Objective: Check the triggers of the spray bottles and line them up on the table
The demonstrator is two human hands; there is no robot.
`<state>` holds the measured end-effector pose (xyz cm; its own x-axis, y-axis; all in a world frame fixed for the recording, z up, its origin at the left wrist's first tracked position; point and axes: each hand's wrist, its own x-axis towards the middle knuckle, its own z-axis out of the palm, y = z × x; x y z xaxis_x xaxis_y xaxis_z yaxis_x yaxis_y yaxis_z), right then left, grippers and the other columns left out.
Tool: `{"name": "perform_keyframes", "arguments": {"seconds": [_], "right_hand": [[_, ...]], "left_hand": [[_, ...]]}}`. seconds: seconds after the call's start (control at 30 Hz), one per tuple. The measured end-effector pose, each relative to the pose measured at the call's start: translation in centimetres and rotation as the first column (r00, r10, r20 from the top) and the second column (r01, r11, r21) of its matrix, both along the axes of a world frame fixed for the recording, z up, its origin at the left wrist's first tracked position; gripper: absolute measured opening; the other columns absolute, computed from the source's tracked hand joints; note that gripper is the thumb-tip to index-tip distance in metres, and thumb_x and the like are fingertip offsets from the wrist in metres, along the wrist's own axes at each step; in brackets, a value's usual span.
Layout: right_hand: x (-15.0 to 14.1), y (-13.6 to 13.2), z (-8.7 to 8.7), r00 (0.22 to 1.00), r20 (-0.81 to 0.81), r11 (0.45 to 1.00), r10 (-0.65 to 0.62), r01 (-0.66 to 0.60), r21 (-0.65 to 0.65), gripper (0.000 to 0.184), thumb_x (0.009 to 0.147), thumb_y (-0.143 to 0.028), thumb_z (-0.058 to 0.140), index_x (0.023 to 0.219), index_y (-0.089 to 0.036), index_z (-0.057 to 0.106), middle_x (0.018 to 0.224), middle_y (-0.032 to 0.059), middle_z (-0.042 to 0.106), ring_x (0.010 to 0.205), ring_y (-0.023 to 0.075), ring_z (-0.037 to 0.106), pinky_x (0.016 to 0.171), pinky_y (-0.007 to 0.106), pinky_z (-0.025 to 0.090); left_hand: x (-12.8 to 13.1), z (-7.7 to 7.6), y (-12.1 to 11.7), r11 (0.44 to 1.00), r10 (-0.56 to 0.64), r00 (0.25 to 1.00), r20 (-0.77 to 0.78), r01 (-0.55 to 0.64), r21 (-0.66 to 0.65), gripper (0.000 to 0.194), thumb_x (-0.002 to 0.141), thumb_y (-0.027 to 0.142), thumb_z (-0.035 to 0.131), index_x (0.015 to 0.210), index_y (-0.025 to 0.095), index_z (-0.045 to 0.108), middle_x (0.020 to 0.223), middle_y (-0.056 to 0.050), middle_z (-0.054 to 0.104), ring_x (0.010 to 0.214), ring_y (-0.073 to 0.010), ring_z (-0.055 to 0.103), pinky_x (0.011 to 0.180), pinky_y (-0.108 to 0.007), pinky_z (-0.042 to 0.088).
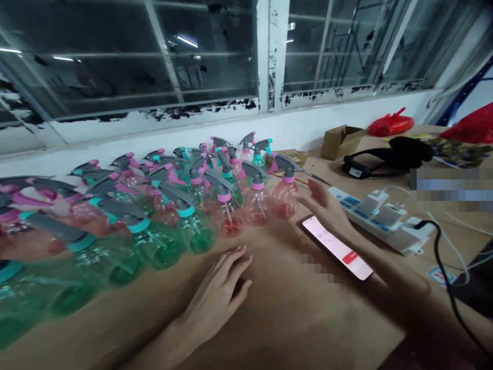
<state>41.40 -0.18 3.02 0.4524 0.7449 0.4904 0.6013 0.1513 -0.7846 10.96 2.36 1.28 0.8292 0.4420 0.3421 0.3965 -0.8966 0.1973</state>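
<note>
My left hand (pixel 221 293) lies flat on the brown table (pixel 292 318), fingers stretched out and holding nothing, just in front of the spray bottles. My right hand (pixel 327 208) rests with fingers extended beside a smartphone (pixel 337 246) with a lit screen; the phone lies against my wrist and I cannot tell whether the hand holds it. Several pink (pixel 257 203) and green spray bottles (pixel 194 226) with grey trigger heads stand packed together across the left and middle of the table, closest to my left hand.
A white power strip (pixel 379 218) with plugged adapters and a black cable (pixel 442 267) lies at the right. Behind it are black headphones (pixel 385 156), a small cardboard box (pixel 341 141) and red plastic bags (pixel 391 124). A window wall runs behind the table.
</note>
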Motion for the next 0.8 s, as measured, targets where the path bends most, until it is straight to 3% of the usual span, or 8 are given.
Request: {"name": "perform_keyframes", "arguments": {"seconds": [0.1,0.23,0.37,0.53,0.63,0.7,0.77,0.8], "right_hand": [[-3.6,-4.0,0.2,0.999,-0.040,1.000,-0.018,0.019,0.016,0.058,0.079,-0.044,0.065,0.128,-0.023,0.044,0.136,0.0126,0.048,0.125,0.0296,0.046,0.105,0.051,0.035],[-9.5,-6.7,1.3,0.979,0.010,0.979,0.202,-0.201,-0.039,0.039,0.082,-0.039,0.063,0.117,-0.027,0.051,0.126,0.0063,0.057,0.119,0.0247,0.052,0.101,0.044,0.043],[-15.3,-5.5,2.0,0.882,0.145,0.885,0.448,-0.413,-0.216,0.023,0.085,-0.037,0.059,0.106,-0.028,0.057,0.112,0.0020,0.067,0.106,0.0231,0.062,0.093,0.043,0.048],[-21.3,-2.8,0.9,0.726,0.142,0.720,0.673,-0.599,-0.350,0.015,0.086,-0.038,0.055,0.099,-0.031,0.060,0.107,-0.0026,0.070,0.100,0.0221,0.065,0.089,0.043,0.048],[-23.8,-1.3,0.0,0.697,0.041,0.657,0.716,-0.654,-0.375,0.018,0.086,-0.042,0.055,0.097,-0.029,0.061,0.103,-0.0006,0.071,0.099,0.0225,0.065,0.087,0.040,0.049],[-25.6,-0.5,-0.5,0.660,-0.005,0.614,0.751,-0.702,-0.362,0.018,0.085,-0.042,0.055,0.094,-0.028,0.061,0.103,0.0009,0.071,0.102,0.0223,0.064,0.087,0.037,0.049],[-27.5,0.0,-1.0,0.610,-0.026,0.564,0.792,-0.746,-0.355,0.017,0.085,-0.042,0.055,0.093,-0.028,0.061,0.101,0.0005,0.071,0.097,0.0206,0.066,0.083,0.034,0.051],[-28.6,0.1,-1.3,0.585,-0.023,0.543,0.810,-0.766,-0.344,0.017,0.086,-0.041,0.055,0.093,-0.028,0.062,0.099,0.0001,0.071,0.093,0.0197,0.067,0.081,0.033,0.052]], "left_hand": [[-2.3,0.1,-0.9,1.000,0.022,1.000,-0.004,-0.022,0.008,0.034,0.093,0.022,0.047,0.127,0.025,0.047,0.132,-0.005,0.051,0.121,-0.0238,0.049,0.102,-0.040,0.041],[-6.2,0.4,-2.1,0.996,0.083,0.997,0.005,-0.083,0.024,0.032,0.095,0.025,0.045,0.127,0.025,0.047,0.130,-0.004,0.052,0.119,-0.0231,0.051,0.102,-0.042,0.040],[-11.5,1.0,-3.3,0.975,0.222,0.975,0.022,-0.222,-0.007,0.033,0.096,0.026,0.044,0.128,0.026,0.047,0.128,-0.003,0.053,0.116,-0.0222,0.053,0.101,-0.041,0.042],[-19.4,2.3,-6.2,0.903,0.429,0.896,0.109,-0.423,-0.077,0.032,0.096,0.027,0.042,0.127,0.030,0.048,0.125,-0.003,0.054,0.114,-0.0223,0.055,0.096,-0.041,0.047],[-24.2,3.2,-7.9,0.793,0.609,0.774,0.174,-0.600,-0.109,0.029,0.095,0.028,0.045,0.123,0.030,0.052,0.124,-0.003,0.054,0.111,-0.0229,0.056,0.094,-0.041,0.048],[-27.5,3.5,-8.4,0.667,0.741,0.625,0.244,-0.728,-0.159,0.026,0.090,0.032,0.052,0.115,0.028,0.058,0.118,-0.003,0.057,0.107,-0.0245,0.057,0.093,-0.044,0.047],[-30.7,3.6,-8.3,0.528,0.841,0.424,0.335,-0.779,-0.338,0.023,0.084,0.037,0.059,0.103,0.025,0.064,0.107,-0.004,0.061,0.100,-0.0256,0.060,0.087,-0.044,0.050],[-32.3,3.5,-8.1,0.475,0.865,0.347,0.362,-0.799,-0.369,0.024,0.083,0.040,0.058,0.098,0.023,0.064,0.103,-0.005,0.061,0.096,-0.0256,0.061,0.081,-0.042,0.053]]}}
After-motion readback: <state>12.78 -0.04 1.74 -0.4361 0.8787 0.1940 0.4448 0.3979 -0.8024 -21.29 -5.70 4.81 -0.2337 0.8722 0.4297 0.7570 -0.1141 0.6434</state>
